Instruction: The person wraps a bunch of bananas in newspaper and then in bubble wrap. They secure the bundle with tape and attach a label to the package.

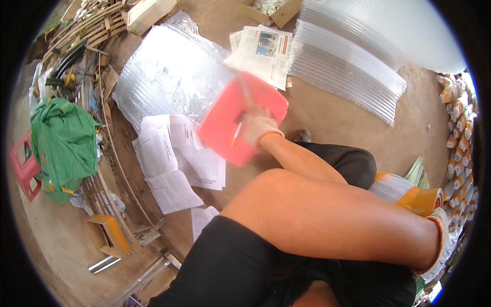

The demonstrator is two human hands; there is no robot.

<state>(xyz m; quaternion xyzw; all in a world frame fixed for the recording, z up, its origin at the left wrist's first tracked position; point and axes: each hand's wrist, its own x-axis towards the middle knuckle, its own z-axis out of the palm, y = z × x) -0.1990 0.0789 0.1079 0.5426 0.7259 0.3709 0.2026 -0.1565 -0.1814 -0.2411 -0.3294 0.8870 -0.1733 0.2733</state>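
My right hand, in a pale knitted glove, is over the seat of a pink plastic stool. A blurred, slender grey tool extends from its fingers; its kind is unclear. Beside that hand is a small white stick with an orange end, apparently a cigarette. My left forearm crosses in front of me to the right. The gloved left hand is at the picture's rim, beside a roll of yellow packing tape. Its fingers are hidden. A white bundle with yellow tape lies near the roll.
Bubble wrap and newspapers cover floor around the stool. Ribbed clear plastic sheets lie at upper right. Several taped bundles are stacked right. A green bag and wooden strips stand left.
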